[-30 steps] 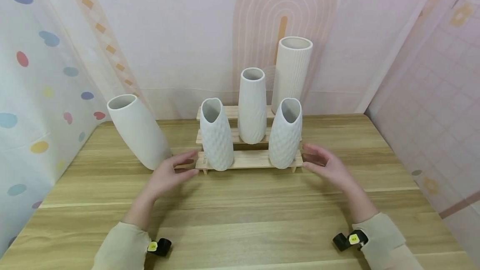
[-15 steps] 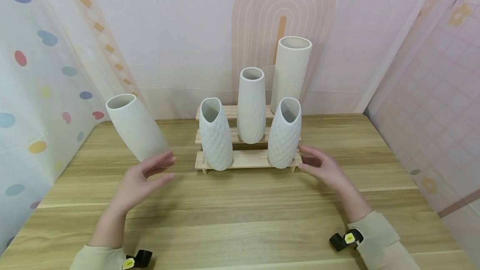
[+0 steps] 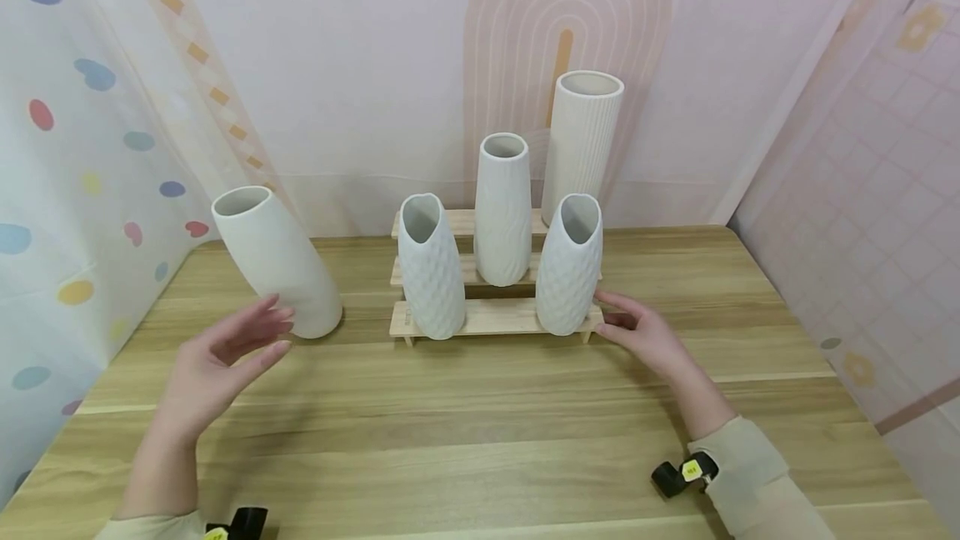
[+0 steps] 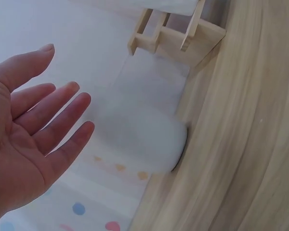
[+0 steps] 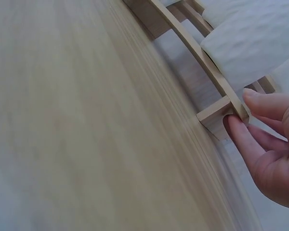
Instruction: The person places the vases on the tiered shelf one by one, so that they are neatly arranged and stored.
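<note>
A three-step wooden stand (image 3: 495, 319) holds several white vases. On its bottom step stand two textured vases (image 3: 432, 282) (image 3: 567, 277) with notched rims. A slimmer vase (image 3: 502, 215) is on the middle step, and a tall ribbed vase (image 3: 585, 140) at the top right. My right hand (image 3: 648, 340) grips the right end of the bottom step; in the right wrist view its thumb lies above the board (image 5: 207, 70), other fingers below. My left hand (image 3: 217, 373) hovers with fingers spread, holding nothing, in front of a smooth white vase (image 3: 285, 265) on the table.
A wood-grain table (image 3: 465, 440) lies beneath everything. Patterned cloth backdrops (image 3: 360, 90) rise behind it and along both sides. The smooth vase stands left of the stand, apart from it.
My left hand has moved away from the stand's left end, leftward and toward me, past the smooth vase. My right hand has shifted slightly inward onto the stand's right end. The vases stay put.
</note>
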`<state>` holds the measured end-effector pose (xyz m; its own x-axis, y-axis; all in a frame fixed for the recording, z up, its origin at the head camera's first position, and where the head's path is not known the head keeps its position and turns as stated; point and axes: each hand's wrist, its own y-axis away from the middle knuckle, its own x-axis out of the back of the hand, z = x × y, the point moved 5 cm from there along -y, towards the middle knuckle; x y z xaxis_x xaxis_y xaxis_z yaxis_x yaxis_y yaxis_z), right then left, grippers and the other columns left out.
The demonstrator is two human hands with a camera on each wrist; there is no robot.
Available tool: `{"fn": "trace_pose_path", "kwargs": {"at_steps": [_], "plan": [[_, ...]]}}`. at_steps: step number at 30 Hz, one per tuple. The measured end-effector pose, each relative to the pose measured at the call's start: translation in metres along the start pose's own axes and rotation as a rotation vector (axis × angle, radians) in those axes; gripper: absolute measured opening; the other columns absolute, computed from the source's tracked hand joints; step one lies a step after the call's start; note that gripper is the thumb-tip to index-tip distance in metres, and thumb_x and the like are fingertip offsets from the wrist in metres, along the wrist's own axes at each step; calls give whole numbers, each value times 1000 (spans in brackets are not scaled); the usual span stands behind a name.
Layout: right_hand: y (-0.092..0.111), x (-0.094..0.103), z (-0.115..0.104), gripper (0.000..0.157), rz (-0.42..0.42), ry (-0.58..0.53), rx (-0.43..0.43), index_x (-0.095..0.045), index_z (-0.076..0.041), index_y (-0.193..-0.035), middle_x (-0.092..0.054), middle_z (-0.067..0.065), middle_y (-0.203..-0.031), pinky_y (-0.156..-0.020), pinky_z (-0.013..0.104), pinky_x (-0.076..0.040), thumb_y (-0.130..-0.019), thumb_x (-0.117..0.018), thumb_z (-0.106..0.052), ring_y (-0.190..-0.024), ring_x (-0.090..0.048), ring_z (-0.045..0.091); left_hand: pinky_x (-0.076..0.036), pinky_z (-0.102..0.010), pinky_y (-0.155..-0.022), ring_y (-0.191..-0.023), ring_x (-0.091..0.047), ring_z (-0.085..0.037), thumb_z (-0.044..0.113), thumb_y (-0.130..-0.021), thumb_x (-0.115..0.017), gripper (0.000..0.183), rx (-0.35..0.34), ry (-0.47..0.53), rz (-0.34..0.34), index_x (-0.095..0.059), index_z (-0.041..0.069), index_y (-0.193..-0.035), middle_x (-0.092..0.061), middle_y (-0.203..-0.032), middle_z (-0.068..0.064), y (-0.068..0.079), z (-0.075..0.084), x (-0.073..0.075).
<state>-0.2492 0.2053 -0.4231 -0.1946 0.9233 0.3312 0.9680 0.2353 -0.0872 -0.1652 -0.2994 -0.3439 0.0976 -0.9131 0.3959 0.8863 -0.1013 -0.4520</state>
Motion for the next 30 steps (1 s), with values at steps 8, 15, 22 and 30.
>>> {"fn": "trace_pose_path", "kwargs": {"at_steps": [8, 15, 22, 30], "plan": [[-1, 0, -1, 48, -4, 2, 24, -51, 9, -138, -48, 27, -142, -85, 20, -49, -93, -66, 0, -115, -56, 38, -50, -13, -81, -100, -67, -4, -23, -83, -64, 59, 9, 80, 110, -53, -6, -138, -70, -117, 5, 1, -2, 21], [-1, 0, -2, 45, -8, 11, 34, -52, 11, -135, -47, 27, -143, -86, 19, -48, -94, -66, 1, -113, -57, 37, -49, -12, -82, -105, -64, -6, -21, -83, -65, 62, 56, 164, 197, -53, -2, -140, -68, -121, 5, -3, -7, 31], [-2, 0, -2, 44, -12, 25, 46, -53, 12, -134, -48, 28, -142, -87, 19, -48, -93, -66, 1, -114, -57, 37, -46, -11, -87, -109, -59, -6, -13, -82, -72, 66, 147, 110, 280, -53, 6, -143, -64, -123, 3, -15, -14, 31], [-4, 1, -3, 43, -13, 77, 65, -56, 11, -132, -51, 28, -138, -85, 19, -48, -92, -67, 2, -111, -57, 32, -45, -11, -88, -118, -51, -12, -8, -79, -78, 83, 172, -40, 286, -45, 20, -150, -53, -133, 1, -44, -12, 32]]}}
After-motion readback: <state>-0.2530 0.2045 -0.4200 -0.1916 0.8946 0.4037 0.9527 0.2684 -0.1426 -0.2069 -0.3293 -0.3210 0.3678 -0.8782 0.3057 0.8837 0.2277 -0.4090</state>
